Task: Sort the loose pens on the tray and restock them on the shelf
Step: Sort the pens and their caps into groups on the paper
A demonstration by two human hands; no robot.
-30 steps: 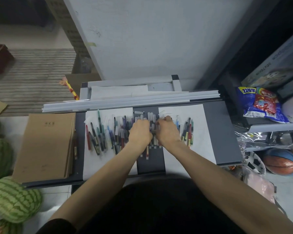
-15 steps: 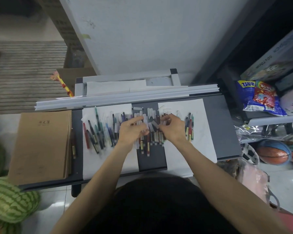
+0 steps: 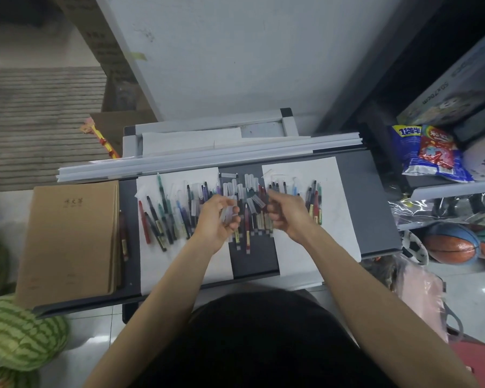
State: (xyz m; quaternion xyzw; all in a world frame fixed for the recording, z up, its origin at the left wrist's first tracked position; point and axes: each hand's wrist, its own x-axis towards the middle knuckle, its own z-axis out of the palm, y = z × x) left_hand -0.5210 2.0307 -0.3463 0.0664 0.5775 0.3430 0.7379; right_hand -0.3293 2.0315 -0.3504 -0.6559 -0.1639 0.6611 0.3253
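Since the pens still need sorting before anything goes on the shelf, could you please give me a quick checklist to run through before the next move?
1. Left hand grips pale pens: ok.
2. Right hand closed; what it holds: cannot tell.
3. Middle pile of pens sorted: not ok, jumbled.
4. Small group of pens on the right lies apart: ok.
5. Tray has bare space at its right end: ok.
6. Notebooks off the pens: ok.

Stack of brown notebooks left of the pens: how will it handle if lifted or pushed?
The stack of brown notebooks lies flat, so tipping seems unlikely. The soft-looking covers suggest it would sag if lifted by one edge. Pushed, the upper books may slide off those below, since their edges look loosely aligned.
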